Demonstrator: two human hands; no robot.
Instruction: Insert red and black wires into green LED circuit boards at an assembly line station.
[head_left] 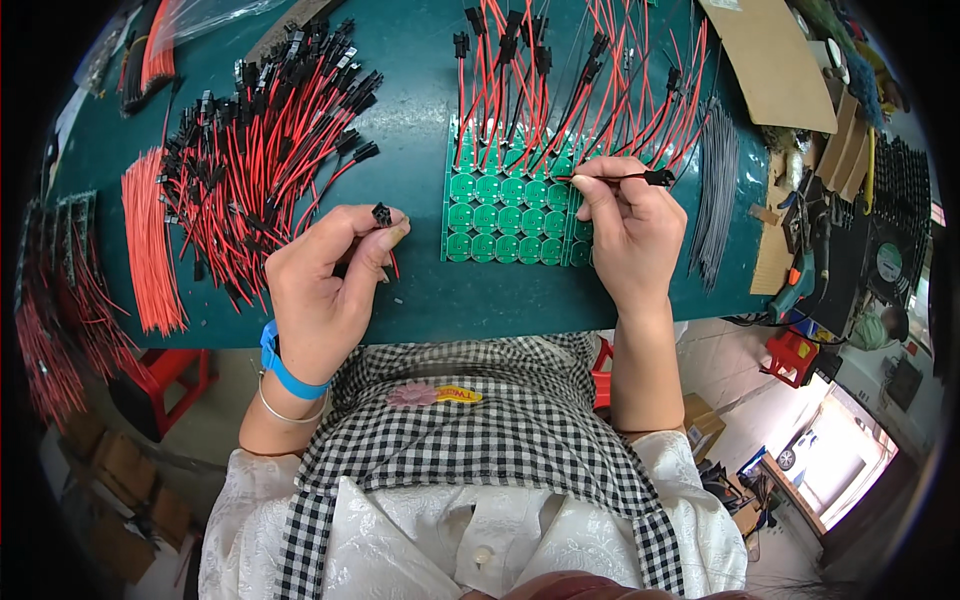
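Note:
In my left hand [325, 265], thumb and forefinger pinch a black plug connector [381, 214]; a short bit of red wire shows below the fingers. My right hand [638, 230] is closed on a connector lead [640, 177], red and black wire with a black plug pointing right. The lead's left end lies over a panel of round green circuit boards [500, 215]. Red and black leads [520, 80] with black plugs stand along the panel's far rows. A large heap of similar leads [265, 150] spreads beyond my left hand.
Bundles of cut red wire [152, 245] and grey wire [712, 190] lie left and right on the green table [410, 120]. Cardboard [775, 65] is at the far right, a green-handled tool [795, 290] at the right edge. Red stools [165, 390] stand below.

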